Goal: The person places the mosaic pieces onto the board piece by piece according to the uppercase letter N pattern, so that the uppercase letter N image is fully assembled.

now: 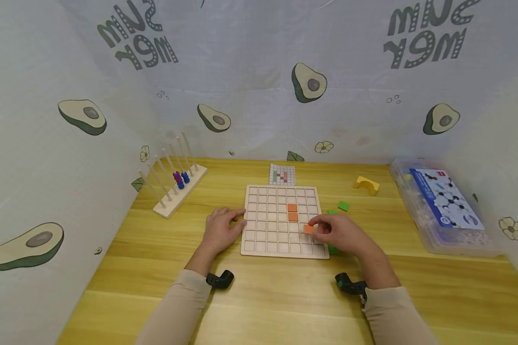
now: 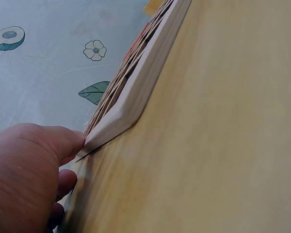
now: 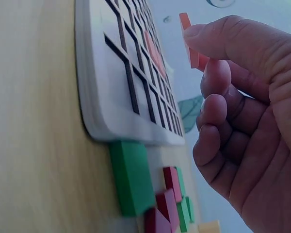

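Beige sleeves (image 1: 177, 306) fill the foreground in front of the grid board (image 1: 272, 235), and over the board's right side the right hand (image 1: 343, 232) has an orange tile (image 1: 308, 229) pinched between thumb and finger! Left hand (image 1: 221, 231) lies loose, fingertips touching the board's left edge. Two more orange tiles (image 1: 292, 208) sit in the board's squares, one behind the other. Right of the board, green and dark red pieces (image 3: 131, 179) (partly hidden from above by the hand); behind it, a pattern card (image 1: 282, 175); left, a peg rack (image 1: 183, 193).
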`<state>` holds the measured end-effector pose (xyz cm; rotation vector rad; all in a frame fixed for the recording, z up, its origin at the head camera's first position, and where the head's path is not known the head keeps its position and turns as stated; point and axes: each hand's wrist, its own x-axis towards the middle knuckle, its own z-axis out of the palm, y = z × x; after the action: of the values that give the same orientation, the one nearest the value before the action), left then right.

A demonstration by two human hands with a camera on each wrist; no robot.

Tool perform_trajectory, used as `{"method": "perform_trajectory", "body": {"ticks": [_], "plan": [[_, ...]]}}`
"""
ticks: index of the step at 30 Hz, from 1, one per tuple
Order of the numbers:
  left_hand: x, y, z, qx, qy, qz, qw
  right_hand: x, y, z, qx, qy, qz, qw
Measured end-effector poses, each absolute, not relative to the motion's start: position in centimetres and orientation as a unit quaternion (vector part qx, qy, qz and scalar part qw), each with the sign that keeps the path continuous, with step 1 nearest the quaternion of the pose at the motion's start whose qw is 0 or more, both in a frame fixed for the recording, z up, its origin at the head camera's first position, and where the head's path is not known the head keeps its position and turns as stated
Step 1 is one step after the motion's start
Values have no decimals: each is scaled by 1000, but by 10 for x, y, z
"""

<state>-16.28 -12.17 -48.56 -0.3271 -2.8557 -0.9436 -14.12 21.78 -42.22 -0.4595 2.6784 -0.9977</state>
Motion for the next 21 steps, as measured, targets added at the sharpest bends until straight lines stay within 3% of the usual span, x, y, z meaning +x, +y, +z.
{"method": "perform_trajectory", "body": {"ticks": [21], "plan": [[-164,-121,-485,-110,-941,-312,64,-153,186,-438,-145,910,-355,155]]}}
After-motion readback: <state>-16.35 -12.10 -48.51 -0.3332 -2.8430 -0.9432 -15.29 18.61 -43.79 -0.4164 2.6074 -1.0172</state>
